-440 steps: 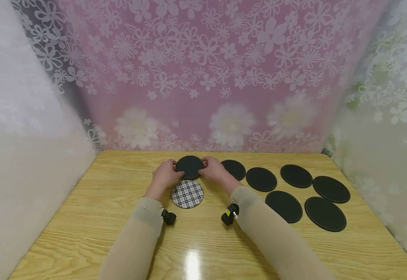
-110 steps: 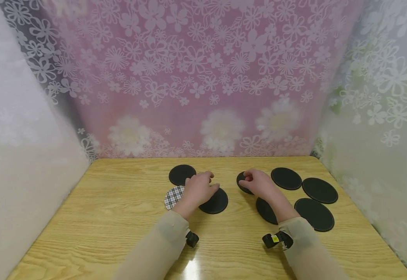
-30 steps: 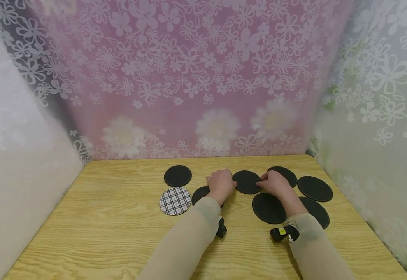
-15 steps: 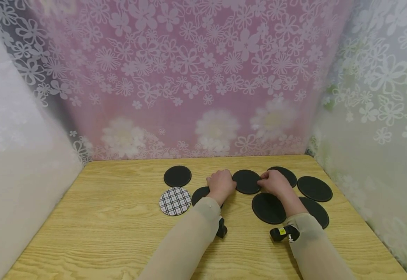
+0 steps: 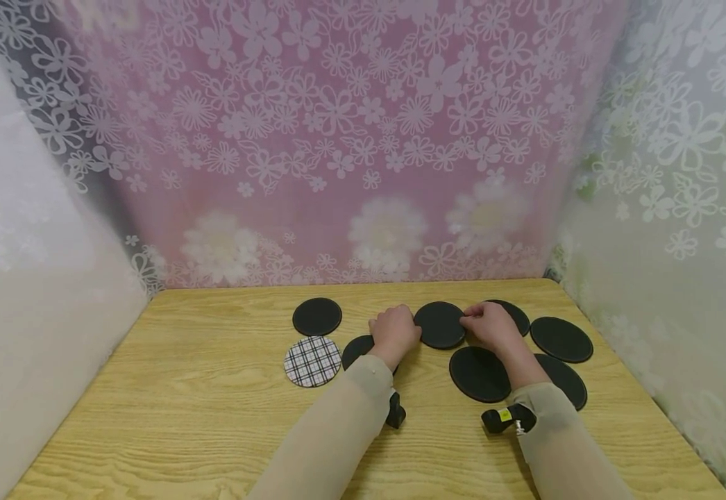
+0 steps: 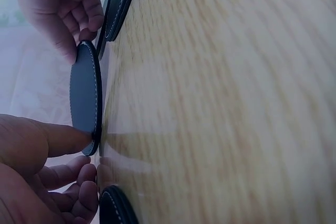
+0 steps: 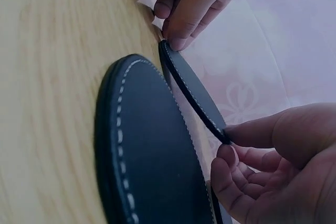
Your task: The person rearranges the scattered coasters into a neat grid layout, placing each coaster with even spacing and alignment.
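Note:
Both hands pinch a round black coaster [image 5: 440,325] with pale edge stitching. My left hand [image 5: 395,329] has thumb and fingers on its left edge; my right hand [image 5: 489,326] grips the right edge. In the left wrist view the coaster [image 6: 85,98] stands slightly off the table, and the right wrist view shows a gap under its edge as well. A plaid-faced coaster [image 5: 312,361] lies at the left. Behind it is a black coaster [image 5: 316,317], and to its right another black coaster [image 5: 358,349], partly covered by my left forearm.
Several more black coasters lie on the right: one in front [image 5: 479,374], one behind my right hand [image 5: 508,314], one far right [image 5: 561,339], one half under my right sleeve [image 5: 568,382]. A floral curtain [image 5: 363,173] hangs behind the wooden table [image 5: 182,417].
Earlier both hands held a black coaster behind the plaid one; it now lies there. Another has come down beside the plaid one. Over the last second the held coaster tilts up slightly.

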A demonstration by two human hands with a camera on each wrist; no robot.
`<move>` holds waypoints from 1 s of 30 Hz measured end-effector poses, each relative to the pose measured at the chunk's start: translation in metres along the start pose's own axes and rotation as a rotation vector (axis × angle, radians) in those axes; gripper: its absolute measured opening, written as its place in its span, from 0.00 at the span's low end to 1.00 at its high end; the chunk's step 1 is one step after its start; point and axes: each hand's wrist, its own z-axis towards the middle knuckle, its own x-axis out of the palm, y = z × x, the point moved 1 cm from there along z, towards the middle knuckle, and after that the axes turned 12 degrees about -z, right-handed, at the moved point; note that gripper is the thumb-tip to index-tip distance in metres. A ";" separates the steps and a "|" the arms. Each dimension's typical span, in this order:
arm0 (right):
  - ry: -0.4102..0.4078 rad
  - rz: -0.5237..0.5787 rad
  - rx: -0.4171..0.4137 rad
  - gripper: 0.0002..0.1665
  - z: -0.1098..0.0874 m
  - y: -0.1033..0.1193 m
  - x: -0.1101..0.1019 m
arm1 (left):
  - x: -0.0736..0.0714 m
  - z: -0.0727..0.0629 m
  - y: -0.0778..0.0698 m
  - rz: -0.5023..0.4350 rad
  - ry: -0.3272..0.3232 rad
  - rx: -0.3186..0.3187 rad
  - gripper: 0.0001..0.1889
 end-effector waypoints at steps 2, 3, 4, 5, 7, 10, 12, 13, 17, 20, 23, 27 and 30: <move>0.011 0.059 0.004 0.21 0.001 -0.001 0.001 | 0.000 0.000 0.001 -0.004 0.001 -0.001 0.08; 0.017 0.091 0.002 0.20 0.001 -0.001 0.002 | -0.001 0.000 0.001 -0.006 0.002 -0.002 0.08; 0.026 0.123 0.000 0.19 0.002 -0.001 0.002 | -0.001 0.000 0.001 -0.008 0.002 -0.003 0.08; 0.035 0.157 0.002 0.19 0.002 -0.001 0.003 | -0.001 0.000 0.001 -0.011 0.003 -0.004 0.07; 0.056 0.226 0.008 0.19 0.002 -0.001 0.003 | -0.001 0.002 0.003 -0.024 0.006 -0.002 0.08; 0.082 0.304 0.023 0.19 0.001 0.001 0.002 | 0.004 0.006 0.009 -0.050 -0.010 0.023 0.09; 0.086 0.331 0.029 0.19 0.000 0.002 0.002 | 0.004 0.006 0.010 -0.072 -0.008 0.033 0.07; 0.085 0.333 0.029 0.19 0.000 0.003 0.002 | 0.004 0.005 0.010 -0.079 -0.011 0.038 0.06; 0.063 0.300 0.017 0.20 -0.001 0.005 0.002 | -0.003 -0.002 0.009 -0.099 -0.001 0.030 0.10; 0.058 0.291 0.008 0.21 -0.002 0.006 0.002 | -0.007 -0.005 0.010 -0.113 -0.012 0.036 0.11; 0.064 0.312 0.007 0.21 -0.002 0.008 0.002 | -0.012 -0.008 0.011 -0.132 -0.022 0.047 0.12; 0.067 0.324 0.009 0.22 -0.002 0.010 0.002 | -0.020 -0.012 0.013 -0.158 -0.023 0.049 0.15; 0.067 0.325 0.008 0.22 -0.002 0.013 0.004 | -0.024 -0.014 0.015 -0.171 -0.025 0.051 0.16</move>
